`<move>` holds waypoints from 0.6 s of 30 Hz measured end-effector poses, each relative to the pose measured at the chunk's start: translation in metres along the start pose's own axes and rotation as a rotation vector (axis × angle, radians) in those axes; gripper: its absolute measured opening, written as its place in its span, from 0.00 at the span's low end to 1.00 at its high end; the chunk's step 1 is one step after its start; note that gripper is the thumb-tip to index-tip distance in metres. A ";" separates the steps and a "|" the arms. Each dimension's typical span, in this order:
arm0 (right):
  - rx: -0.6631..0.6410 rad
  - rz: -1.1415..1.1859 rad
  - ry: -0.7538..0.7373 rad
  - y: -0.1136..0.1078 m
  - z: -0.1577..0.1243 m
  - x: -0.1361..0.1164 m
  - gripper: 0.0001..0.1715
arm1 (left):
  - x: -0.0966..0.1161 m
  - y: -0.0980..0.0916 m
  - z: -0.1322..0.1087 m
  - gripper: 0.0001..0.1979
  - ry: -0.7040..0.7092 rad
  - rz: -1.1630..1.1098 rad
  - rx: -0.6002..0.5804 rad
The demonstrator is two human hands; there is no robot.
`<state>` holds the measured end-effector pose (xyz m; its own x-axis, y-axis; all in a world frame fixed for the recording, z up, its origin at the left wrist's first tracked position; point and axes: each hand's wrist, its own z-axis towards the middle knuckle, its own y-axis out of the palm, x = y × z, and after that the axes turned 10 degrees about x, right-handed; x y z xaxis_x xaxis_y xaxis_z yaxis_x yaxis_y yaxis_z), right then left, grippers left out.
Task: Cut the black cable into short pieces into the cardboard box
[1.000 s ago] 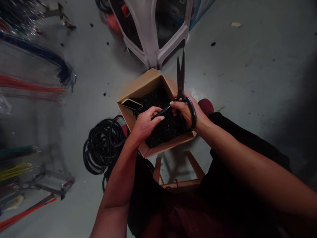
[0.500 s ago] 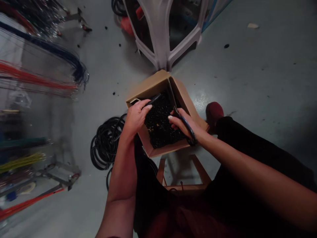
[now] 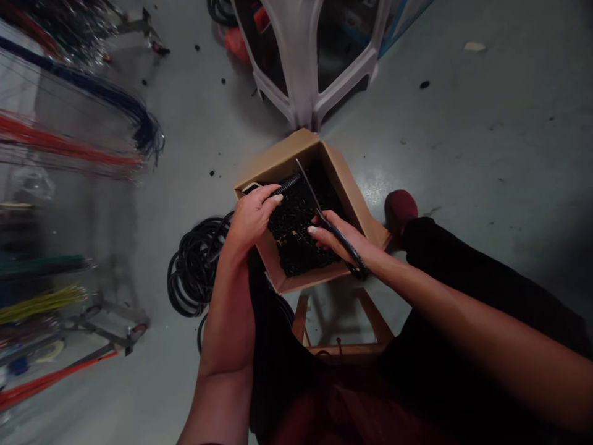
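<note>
Ribbed tube (image 3: pixel 291 183) and scissors (image 3: pixel 323 217) in hand over a cardboard box (image 3: pixel 278 157)

A person seated with a leg on either side of the cardboard box works with two bare hands above its mouth. Toward the far left part of the box, the left hand (image 3: pixel 254 213) pinches the black ribbed tube between thumb and fingers, its end pointing toward the box's far corner. The right hand (image 3: pixel 338 238), over the right part of the box, grasps the scissors, their handle lying along the hand and their blades aimed up past the tube's end. Whether metal touches tube cannot be told.

Below, a heap of small black pieces (image 3: pixel 296 253) covers the inside of the box. Just left of the box lies a coil of black cable (image 3: pixel 192 266); near its right corner, a dark red shoe (image 3: pixel 401 210) rests on the grey floor (image 3: pixel 463 154). Right behind the box stands a white plastic stool (image 3: pixel 303 68), and on its near side show wooden legs (image 3: pixel 375 315). Well to the left of the box, red wires (image 3: pixel 69 145), dark blue wires (image 3: pixel 115 93) and yellow wires (image 3: pixel 41 306) lie in bundles, blurred at their edges.
</note>
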<state>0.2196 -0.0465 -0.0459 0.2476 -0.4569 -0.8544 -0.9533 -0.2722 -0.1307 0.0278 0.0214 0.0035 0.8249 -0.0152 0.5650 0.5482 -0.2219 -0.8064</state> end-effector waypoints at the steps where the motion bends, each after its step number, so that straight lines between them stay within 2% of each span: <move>1: -0.018 0.025 0.007 0.000 0.000 0.000 0.23 | 0.000 0.000 0.000 0.18 0.001 -0.006 0.000; 5: -0.072 0.073 0.020 0.001 -0.002 -0.001 0.22 | -0.001 0.000 0.000 0.18 0.016 -0.035 -0.010; 9: -0.059 -0.012 0.004 0.001 -0.004 -0.003 0.23 | 0.000 -0.001 0.000 0.18 0.020 -0.052 -0.031; 18: -0.051 -0.048 0.001 -0.001 -0.003 -0.005 0.25 | 0.004 -0.002 -0.002 0.18 0.018 -0.053 -0.080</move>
<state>0.2204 -0.0467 -0.0399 0.2932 -0.4434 -0.8470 -0.9302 -0.3368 -0.1457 0.0296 0.0200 0.0071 0.7917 -0.0189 0.6106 0.5781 -0.3000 -0.7588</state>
